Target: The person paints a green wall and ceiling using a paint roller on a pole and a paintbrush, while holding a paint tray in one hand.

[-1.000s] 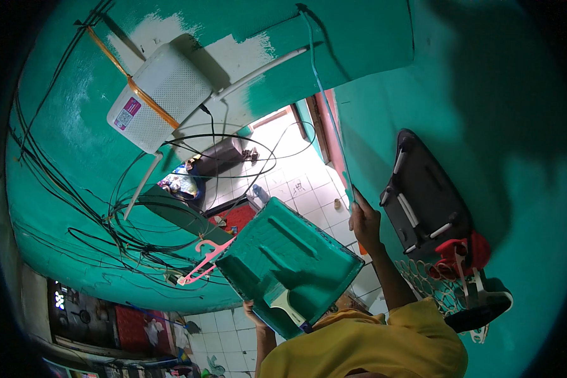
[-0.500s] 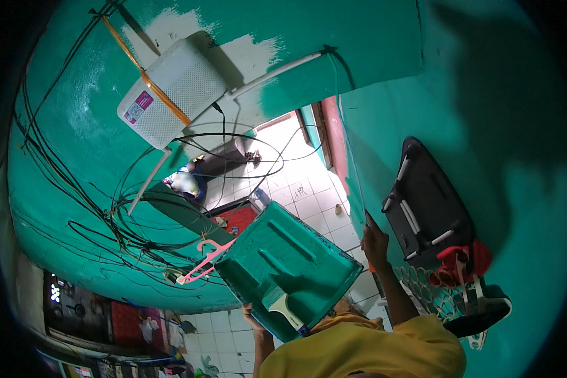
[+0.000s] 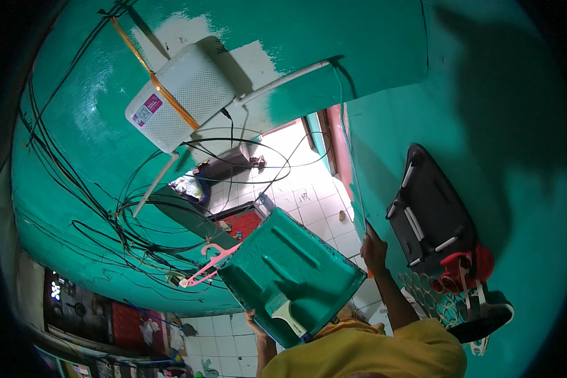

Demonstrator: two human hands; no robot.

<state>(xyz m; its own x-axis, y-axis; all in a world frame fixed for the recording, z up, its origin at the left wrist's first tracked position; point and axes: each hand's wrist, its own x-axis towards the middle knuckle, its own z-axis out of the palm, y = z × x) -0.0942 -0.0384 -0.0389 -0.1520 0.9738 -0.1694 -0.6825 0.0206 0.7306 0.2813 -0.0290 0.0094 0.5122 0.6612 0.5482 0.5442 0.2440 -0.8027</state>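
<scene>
Tray (image 3: 296,268) in front of the yellow shirt (image 3: 365,349): green-coated inside, raised ridges, dark-smudged rim, brush (image 3: 288,317) with pale handle lying in it. Left hand (image 3: 253,320): grip clasps the tray's edge. Right hand (image 3: 374,250): grip wrapped around a thin pale-blue pole (image 3: 355,176) reaching upward. Versus one second ago: pole's upper end is lower, now by the white pipe's (image 3: 283,83) end; right hand lower too; brush same spot.
</scene>
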